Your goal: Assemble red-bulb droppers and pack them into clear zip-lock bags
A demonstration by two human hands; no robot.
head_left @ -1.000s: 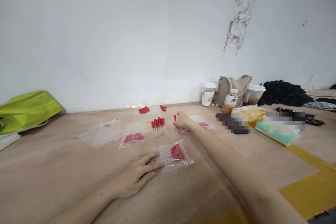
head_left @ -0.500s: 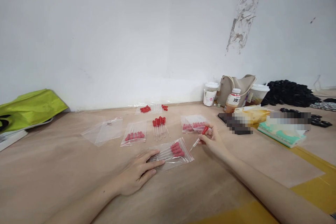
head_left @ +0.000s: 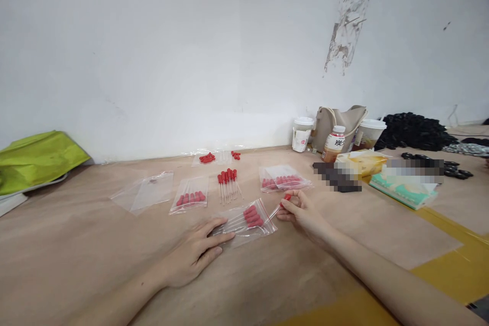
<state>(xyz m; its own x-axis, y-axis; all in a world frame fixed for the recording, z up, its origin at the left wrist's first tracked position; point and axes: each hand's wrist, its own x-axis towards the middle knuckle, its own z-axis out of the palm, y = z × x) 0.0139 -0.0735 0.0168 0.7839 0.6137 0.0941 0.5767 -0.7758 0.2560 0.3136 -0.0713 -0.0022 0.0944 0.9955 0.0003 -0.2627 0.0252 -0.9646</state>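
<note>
My left hand [head_left: 193,253] lies flat with its fingertips on a clear zip bag [head_left: 246,238]. Inside the bag several droppers with red bulbs [head_left: 253,216] lie side by side, bulbs toward the zip edge. Between the thumb and fingers of my right hand [head_left: 303,215] is another dropper [head_left: 274,212], gripped at its red bulb. Its glass tip points left and down, at the bag's right-hand zip edge; whether it is inside the opening is hard to make out. Beyond the bag lies a bunch of loose droppers [head_left: 228,179].
Filled bags lie to the left [head_left: 190,186] and right of the bunch. Flat clear bags [head_left: 155,191] are farther left. Red bulbs [head_left: 207,158] lie by the wall. At right are a paper cup [head_left: 303,135], a bottle [head_left: 334,143], a dark flat object and tissue packs [head_left: 405,188].
My right hand has brought the dropper down and left, so its tip now meets the bag's zip edge. My left hand stays on the bag. The view has shifted slightly.
</note>
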